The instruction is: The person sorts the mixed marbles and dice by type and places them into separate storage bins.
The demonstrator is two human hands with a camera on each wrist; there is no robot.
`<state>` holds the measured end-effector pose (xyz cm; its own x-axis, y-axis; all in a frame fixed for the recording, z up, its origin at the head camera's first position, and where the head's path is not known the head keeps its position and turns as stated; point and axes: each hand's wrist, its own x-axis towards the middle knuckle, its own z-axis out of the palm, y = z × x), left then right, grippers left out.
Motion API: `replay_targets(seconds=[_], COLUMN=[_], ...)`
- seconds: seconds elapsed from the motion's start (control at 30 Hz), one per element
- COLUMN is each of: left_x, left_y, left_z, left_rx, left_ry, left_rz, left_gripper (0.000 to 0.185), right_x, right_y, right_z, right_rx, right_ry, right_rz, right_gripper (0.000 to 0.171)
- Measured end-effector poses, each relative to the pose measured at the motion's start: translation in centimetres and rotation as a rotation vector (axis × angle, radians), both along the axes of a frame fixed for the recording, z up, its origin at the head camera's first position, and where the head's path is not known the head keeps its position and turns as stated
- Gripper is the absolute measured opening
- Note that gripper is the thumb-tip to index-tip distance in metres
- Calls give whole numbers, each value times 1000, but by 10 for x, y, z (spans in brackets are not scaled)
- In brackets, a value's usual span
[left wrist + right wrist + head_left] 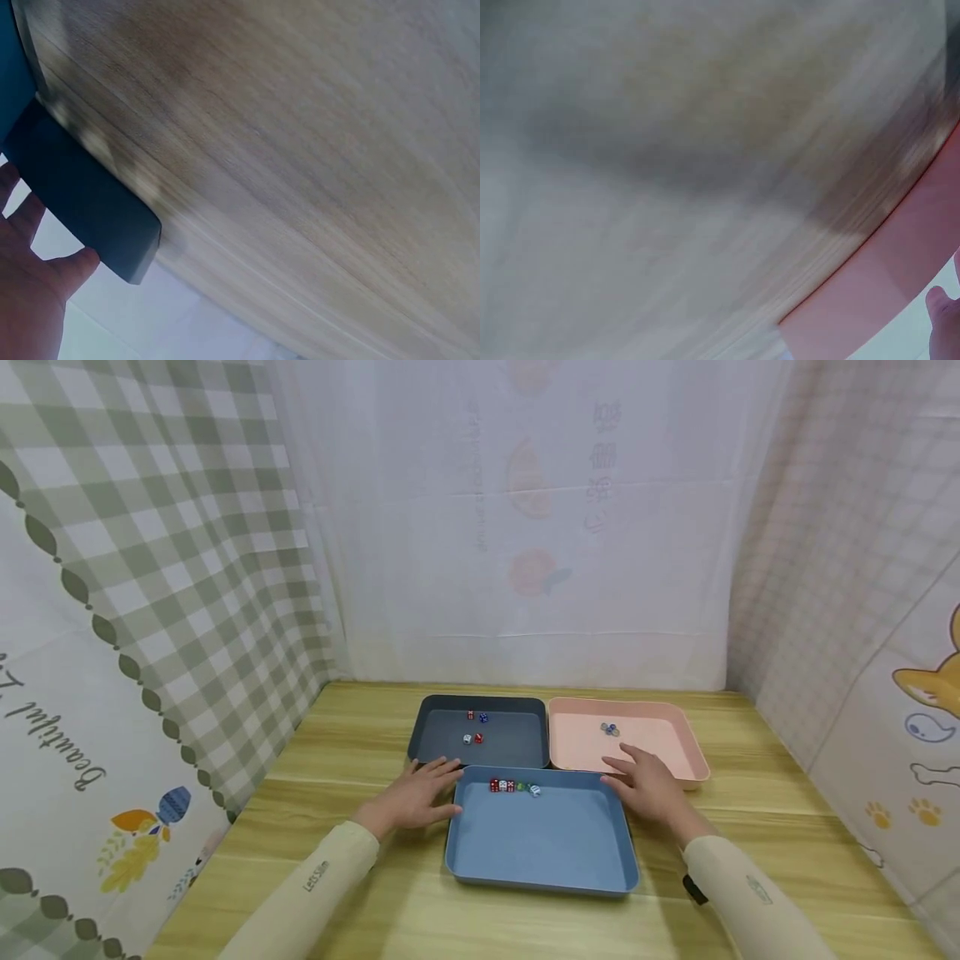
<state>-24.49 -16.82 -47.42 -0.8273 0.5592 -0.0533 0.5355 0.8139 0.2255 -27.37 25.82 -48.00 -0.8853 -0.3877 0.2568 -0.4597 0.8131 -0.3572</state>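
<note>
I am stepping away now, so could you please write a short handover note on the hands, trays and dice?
Left hand: open, flat on the table beside the blue tray, grip empty.
Right hand: open, at the near edge of the pink tray, holding nothing.
Dice: a row at the blue tray's far wall, four in the dark tray, a few in the pink one.
Done: some dice already sit in both far trays.
Left: the blue tray's row.

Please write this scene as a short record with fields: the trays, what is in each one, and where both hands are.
Surface: wooden table
Blue tray: near, row of dice at its far wall
Dark tray: far left, four dice
Pink tray: far right, small cluster of dice
Left hand: open, flat on the table at dark tray's near corner
Right hand: open, at pink tray's near edge
</note>
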Motion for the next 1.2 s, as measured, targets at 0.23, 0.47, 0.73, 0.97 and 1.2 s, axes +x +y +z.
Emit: replay_targets(seconds=[0.23, 0.47, 0.73, 0.97, 1.2], left_x=[0, -2, -5, -6, -6], left_y=[3, 10, 16, 21, 25], left_z=[2, 7, 9, 12, 12], left_rx=[-4, 4, -4, 3, -8], left_ry=[-14, -29, 7, 35, 44], left_rz=[25, 70, 95, 79, 71], left_gripper=[69, 69, 66, 66, 66], right_x=[12, 20, 27, 28, 29], right_y=[0, 0, 6, 7, 7], right_z=[-4, -4, -8, -8, -9], right_rx=[57, 128, 165, 206, 269], right_ry=[58, 114, 115, 154, 244], right_rz=[35, 55, 45, 52, 65], right_gripper=[43, 41, 45, 47, 45])
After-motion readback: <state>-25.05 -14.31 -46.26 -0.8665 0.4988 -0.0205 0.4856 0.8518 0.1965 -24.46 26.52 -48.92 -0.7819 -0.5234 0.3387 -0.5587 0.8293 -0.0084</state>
